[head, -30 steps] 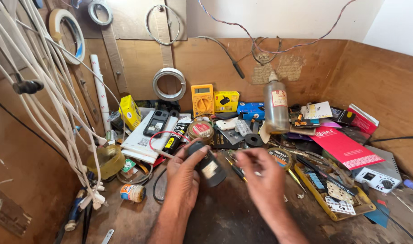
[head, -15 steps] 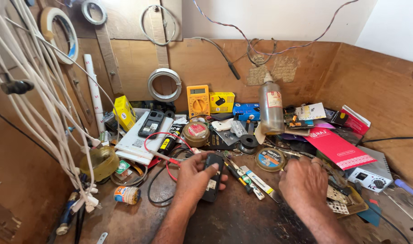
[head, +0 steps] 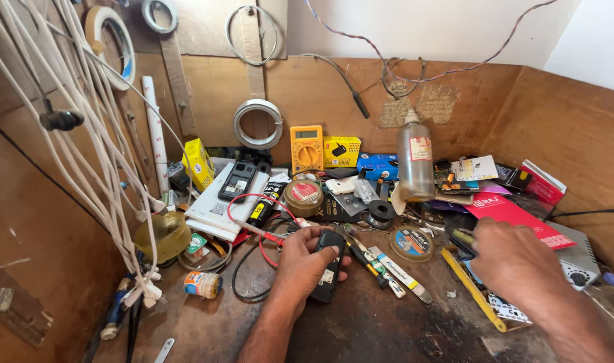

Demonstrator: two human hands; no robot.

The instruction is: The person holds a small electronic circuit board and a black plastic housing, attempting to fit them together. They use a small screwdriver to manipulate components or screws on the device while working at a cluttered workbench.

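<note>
Small black phone (head: 327, 274) lies on dark workbench (head: 387, 329), centre, under left hand (head: 305, 262), fingers curled round it, thumb on edge. Right hand (head: 522, 265) well apart at right, over tool clutter; fingertips hidden, grasp cannot be told.

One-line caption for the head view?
Left hand holds a black phone on a cluttered workbench; right hand reaches among tools.

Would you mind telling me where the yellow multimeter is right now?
In the head view, the yellow multimeter leans against the wooden back wall, left of centre, between the hanging roll of tape and a small yellow box.
</note>
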